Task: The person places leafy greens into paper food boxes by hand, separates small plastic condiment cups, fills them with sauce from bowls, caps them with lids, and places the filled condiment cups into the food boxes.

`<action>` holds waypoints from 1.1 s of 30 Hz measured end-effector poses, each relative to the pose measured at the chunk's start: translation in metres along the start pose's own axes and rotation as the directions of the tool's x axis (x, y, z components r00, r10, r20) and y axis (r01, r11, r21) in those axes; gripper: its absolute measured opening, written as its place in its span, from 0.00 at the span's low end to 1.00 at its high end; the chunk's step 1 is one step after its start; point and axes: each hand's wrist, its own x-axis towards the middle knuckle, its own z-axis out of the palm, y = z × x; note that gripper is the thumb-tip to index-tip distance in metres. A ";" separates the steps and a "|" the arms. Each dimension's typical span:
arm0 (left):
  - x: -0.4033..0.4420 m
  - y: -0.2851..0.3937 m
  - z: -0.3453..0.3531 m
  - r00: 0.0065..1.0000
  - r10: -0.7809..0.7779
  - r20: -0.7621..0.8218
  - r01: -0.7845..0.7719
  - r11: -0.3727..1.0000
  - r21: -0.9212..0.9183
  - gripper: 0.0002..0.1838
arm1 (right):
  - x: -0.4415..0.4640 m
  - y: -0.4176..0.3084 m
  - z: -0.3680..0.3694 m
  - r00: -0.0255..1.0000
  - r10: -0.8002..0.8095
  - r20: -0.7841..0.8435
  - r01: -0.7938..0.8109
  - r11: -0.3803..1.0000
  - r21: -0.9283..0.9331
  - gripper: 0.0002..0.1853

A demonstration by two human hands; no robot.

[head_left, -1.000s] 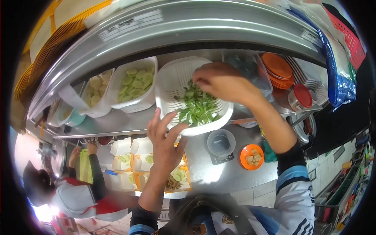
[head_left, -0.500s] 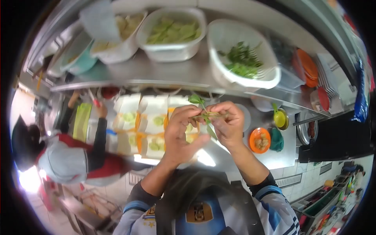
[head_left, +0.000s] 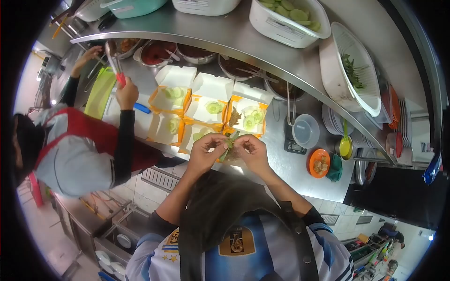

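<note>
both of the wearer's hands meet over the front edge of the steel worktop [head_left: 279,159]. the left hand [head_left: 210,149] pinches a small green sprig [head_left: 230,142] between thumb and bent fingers, with no gap. the right hand [head_left: 251,151] has its thumb and forefinger all but closed at the other side, seemingly on the sprig too. a fingertip grip from both sides probably suits something so thin.

the sprig is held above the near row of boxes [head_left: 213,86], at its right end. its long axis slants from near left to far right, one leaf pointing toward the back edge; which end is the stem is unclear.

the six boxes stand in two rows, lids open, likely for easy filling; cucumber [head_left: 253,117] shows in them. toward the right end are a plate [head_left: 313,154] and a bowl [head_left: 307,119] on a scale [head_left: 294,147]. pots [head_left: 199,61] line the back edge. at the left end, a co-worker's hand [head_left: 126,95] grips a red-handled tool [head_left: 121,78]. the shelf [head_left: 154,21] above bears a basket [head_left: 337,75] of greens, presumably within reach.
</note>
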 end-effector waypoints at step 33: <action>0.068 0.084 0.196 0.679 0.577 0.455 -0.711 0.362 0.603 0.29 | -0.082 -0.175 -0.242 0.959 -0.021 0.283 0.088 0.971 -0.223 0.06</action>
